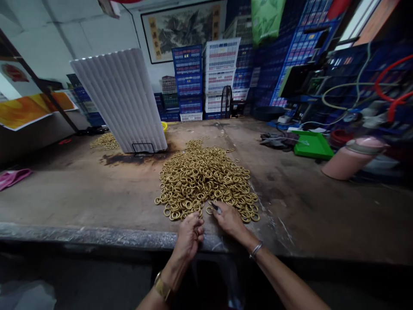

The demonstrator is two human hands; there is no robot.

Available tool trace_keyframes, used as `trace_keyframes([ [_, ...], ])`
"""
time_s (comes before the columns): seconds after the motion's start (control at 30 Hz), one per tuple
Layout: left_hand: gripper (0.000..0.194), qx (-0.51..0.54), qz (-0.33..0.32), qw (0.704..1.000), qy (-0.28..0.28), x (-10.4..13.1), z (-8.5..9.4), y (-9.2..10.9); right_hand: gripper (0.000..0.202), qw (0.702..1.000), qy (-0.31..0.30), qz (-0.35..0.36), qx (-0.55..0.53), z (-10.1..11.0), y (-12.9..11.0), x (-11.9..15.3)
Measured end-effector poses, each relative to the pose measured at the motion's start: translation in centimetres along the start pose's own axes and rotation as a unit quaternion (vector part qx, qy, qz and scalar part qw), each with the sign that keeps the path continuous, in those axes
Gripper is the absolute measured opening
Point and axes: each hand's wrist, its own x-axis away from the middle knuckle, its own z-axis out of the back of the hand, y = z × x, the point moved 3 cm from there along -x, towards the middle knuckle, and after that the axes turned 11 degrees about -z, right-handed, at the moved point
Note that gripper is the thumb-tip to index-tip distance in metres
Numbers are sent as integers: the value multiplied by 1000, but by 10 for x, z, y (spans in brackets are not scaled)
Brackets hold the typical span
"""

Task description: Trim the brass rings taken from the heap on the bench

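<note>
By R hand (pixel 228 218): piled rings (pixel 209 178), gold-coloured, round, open-centred; matte-looking.

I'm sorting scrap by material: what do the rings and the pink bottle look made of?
The rings look like brass or a similar metal, going by their dull golden colour. The pink bottle could be coated metal or plastic; its smooth, solid-coloured body fits either.

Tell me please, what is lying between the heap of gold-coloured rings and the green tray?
In the head view, a dark crumpled item, perhaps cloth, lies between ring heap and green tray.
</note>
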Motion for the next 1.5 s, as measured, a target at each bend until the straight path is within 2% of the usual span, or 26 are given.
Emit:
trace_keyframes([
  [0.07,36,-60,-54,997,-12,2,-7,-1,18,996,4,-22,-90,5,8,4],
  [0.13,34,-128,-102,986,-28,6,-14,-2,17,980,-22,-63,-189,7,13,10],
  [0.27,31,-229,-166,957,-63,15,-22,-4,21,905,-105,-155,-381,8,12,27],
  [0.37,27,-280,-226,930,-79,20,-22,-5,26,851,-150,-192,-466,6,6,37],
  [0.47,25,-336,-317,880,-111,24,-20,-4,28,810,-186,-215,-512,5,1,43],
  [0.57,23,-392,-411,806,-167,28,-20,-2,28,777,-229,-239,-536,5,0,46],
  [0.63,21,-415,-443,771,-194,30,-20,0,27,768,-255,-244,-535,4,-1,48],
  [0.67,20,-420,-444,766,-198,30,-20,0,26,774,-255,-242,-526,4,-1,48],
  [0.73,18,-422,-413,784,-192,29,-20,1,23,813,-217,-235,-487,4,1,48],
  [0.83,14,-389,-308,852,-166,29,-22,1,18,887,-124,-198,-398,5,2,47],
  [0.93,15,-323,-226,906,-150,30,-25,2,15,932,-76,-121,-334,5,-2,47],
  [1.0,18,-293,-185,927,-147,31,-25,2,16,940,-73,-99,-318,5,-3,47],
  [1.17,26,-226,-51,958,-170,33,-20,-5,19,930,-94,-154,-320,3,-3,49],
  [1.27,27,-160,-11,968,-191,36,-20,-7,21,920,-111,-153,-344,3,-5,49],
  [1.33,28,-124,6,975,-183,38,-20,-7,22,913,-112,-150,-362,1,-4,49],
  [1.4,29,-106,11,980,-169,39,-19,-6,22,923,-80,-149,-344,1,-1,49],
  [1.5,29,-106,-5,982,-155,38,-18,-6,20,967,-22,-96,-235,4,2,51],
])
